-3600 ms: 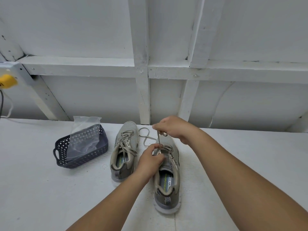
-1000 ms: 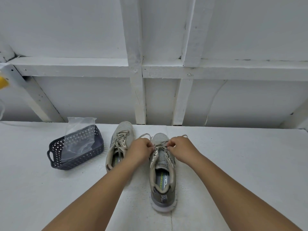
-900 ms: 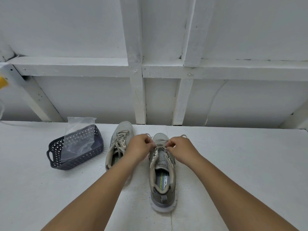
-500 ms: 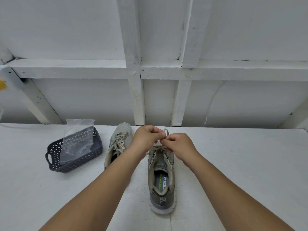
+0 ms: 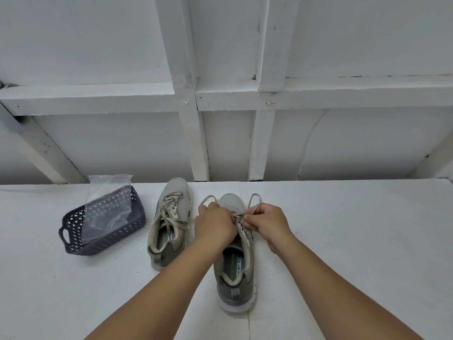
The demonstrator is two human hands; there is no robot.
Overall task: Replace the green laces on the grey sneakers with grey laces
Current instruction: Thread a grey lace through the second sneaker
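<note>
Fingers of the left hand [image 5: 215,223] and right hand [image 5: 266,223] each pinch a lace loop [image 5: 255,201] over the near sneaker [image 5: 235,266]. Pulling both loops outward evenly, I'd judge, would seat the bow squarely between the fingers.

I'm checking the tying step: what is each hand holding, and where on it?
Left hand and right hand each pinch a loop of the lace over the right sneaker.

Basket [image 5: 103,241] left; table [image 5: 355,229] right bare.
</note>
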